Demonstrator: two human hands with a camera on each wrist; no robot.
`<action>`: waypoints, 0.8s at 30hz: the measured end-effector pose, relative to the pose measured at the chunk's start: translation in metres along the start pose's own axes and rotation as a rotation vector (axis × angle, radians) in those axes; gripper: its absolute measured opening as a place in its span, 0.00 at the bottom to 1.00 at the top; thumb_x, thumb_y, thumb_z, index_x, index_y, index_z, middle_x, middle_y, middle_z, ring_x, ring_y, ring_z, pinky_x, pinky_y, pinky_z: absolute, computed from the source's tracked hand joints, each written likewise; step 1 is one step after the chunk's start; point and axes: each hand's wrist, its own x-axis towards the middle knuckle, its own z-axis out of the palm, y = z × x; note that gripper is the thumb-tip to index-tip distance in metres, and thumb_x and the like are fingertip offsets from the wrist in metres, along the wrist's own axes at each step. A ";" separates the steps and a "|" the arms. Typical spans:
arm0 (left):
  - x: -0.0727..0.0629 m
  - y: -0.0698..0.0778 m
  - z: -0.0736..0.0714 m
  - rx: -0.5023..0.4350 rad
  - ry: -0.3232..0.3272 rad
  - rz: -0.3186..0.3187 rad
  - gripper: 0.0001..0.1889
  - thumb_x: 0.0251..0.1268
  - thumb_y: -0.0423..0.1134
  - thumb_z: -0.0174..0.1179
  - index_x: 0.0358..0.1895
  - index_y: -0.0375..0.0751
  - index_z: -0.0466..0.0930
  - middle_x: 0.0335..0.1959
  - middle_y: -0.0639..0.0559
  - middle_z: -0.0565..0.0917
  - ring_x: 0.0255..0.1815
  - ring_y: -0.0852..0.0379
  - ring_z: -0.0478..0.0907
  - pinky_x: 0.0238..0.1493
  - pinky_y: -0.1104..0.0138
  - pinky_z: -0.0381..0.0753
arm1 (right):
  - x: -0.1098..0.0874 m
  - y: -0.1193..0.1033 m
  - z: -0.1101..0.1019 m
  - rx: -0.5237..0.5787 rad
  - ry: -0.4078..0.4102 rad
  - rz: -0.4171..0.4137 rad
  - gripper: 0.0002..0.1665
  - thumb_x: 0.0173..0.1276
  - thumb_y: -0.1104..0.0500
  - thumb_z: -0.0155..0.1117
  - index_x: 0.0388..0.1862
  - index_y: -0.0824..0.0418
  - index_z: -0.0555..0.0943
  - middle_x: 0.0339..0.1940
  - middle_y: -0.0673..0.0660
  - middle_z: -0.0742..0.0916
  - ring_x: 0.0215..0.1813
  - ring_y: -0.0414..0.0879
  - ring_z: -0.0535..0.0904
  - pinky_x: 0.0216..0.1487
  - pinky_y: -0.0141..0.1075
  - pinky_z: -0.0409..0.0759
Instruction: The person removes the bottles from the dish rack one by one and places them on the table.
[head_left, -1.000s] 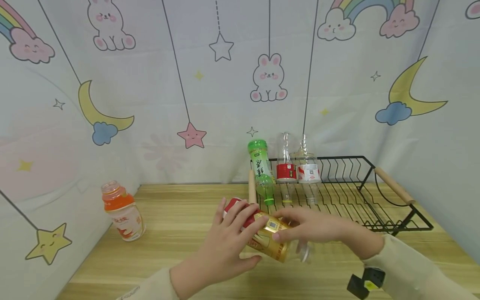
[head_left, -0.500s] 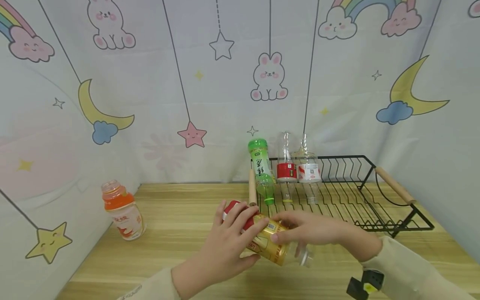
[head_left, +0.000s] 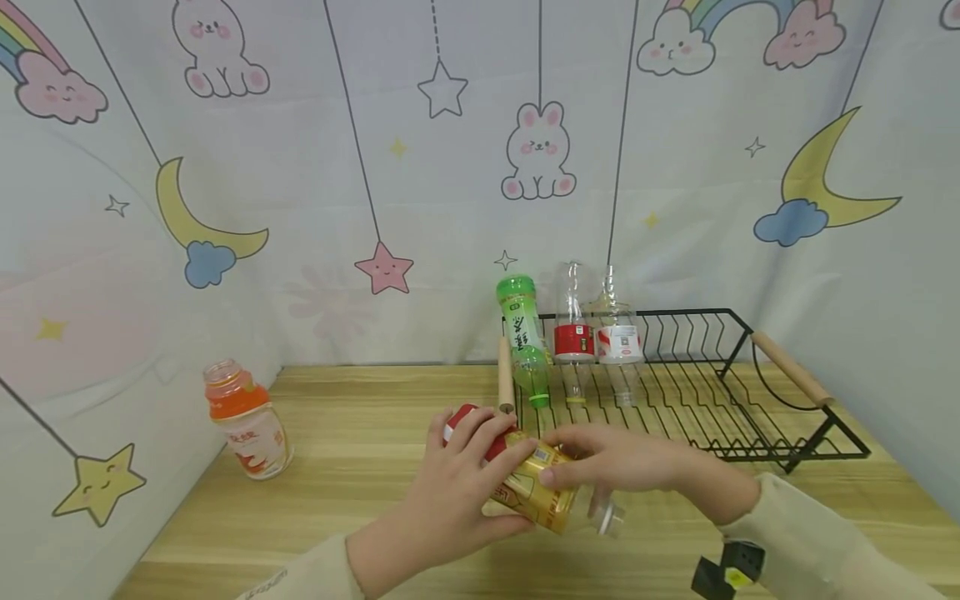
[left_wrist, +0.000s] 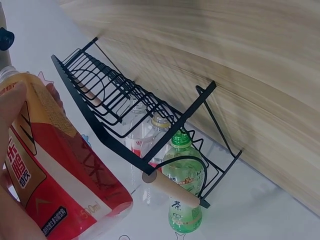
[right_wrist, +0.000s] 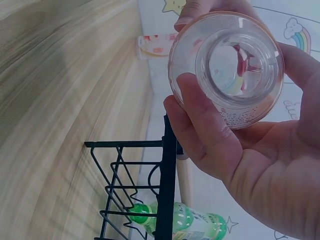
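Both hands hold a plastic bottle with a red and gold label [head_left: 534, 498], tilted above the table with its neck toward the lower right. My left hand [head_left: 461, 492] grips the red base end, its fingers spread over the top and its thumb underneath. Nearer the neck, my right hand [head_left: 637, 460] holds the bottle with its thumb on the gold label. In the left wrist view the label [left_wrist: 55, 165] shows large, with part of the left hand [left_wrist: 12, 210] at the edge. Facing the right wrist camera is the bottle's uncapped mouth [right_wrist: 235, 67], with the right hand's fingers [right_wrist: 212, 127] around it.
A black wire rack [head_left: 705, 400] with wooden handles stands behind the right hand. In it, neck down, are a green tea bottle [head_left: 523, 333], a red-labelled clear bottle [head_left: 574, 343] and a white-labelled one [head_left: 619, 343]. An orange-and-white bottle [head_left: 251, 433] stands at the table's left.
The red and gold bottle has turned slightly and its neck end has dropped a little. Both hands keep their hold in nearly the same place.
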 end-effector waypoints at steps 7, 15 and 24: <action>0.001 0.001 0.001 0.010 0.004 -0.005 0.38 0.41 0.64 0.72 0.59 0.55 0.74 0.58 0.49 0.74 0.61 0.48 0.67 0.60 0.44 0.58 | 0.000 0.002 0.000 0.005 -0.005 0.003 0.32 0.71 0.47 0.58 0.66 0.64 0.68 0.44 0.58 0.82 0.36 0.51 0.81 0.30 0.40 0.83; 0.002 -0.003 0.002 0.020 0.060 0.022 0.40 0.37 0.65 0.74 0.58 0.55 0.73 0.56 0.49 0.75 0.59 0.49 0.68 0.58 0.45 0.61 | 0.002 0.001 -0.002 0.010 -0.005 0.000 0.34 0.70 0.46 0.58 0.67 0.65 0.66 0.45 0.59 0.82 0.35 0.52 0.82 0.33 0.43 0.84; 0.006 -0.010 -0.002 0.027 0.098 0.004 0.40 0.36 0.63 0.76 0.57 0.54 0.75 0.55 0.47 0.76 0.58 0.48 0.68 0.56 0.43 0.62 | 0.003 -0.005 -0.010 -0.002 0.012 -0.018 0.36 0.72 0.44 0.56 0.70 0.63 0.64 0.54 0.61 0.80 0.40 0.54 0.83 0.36 0.44 0.84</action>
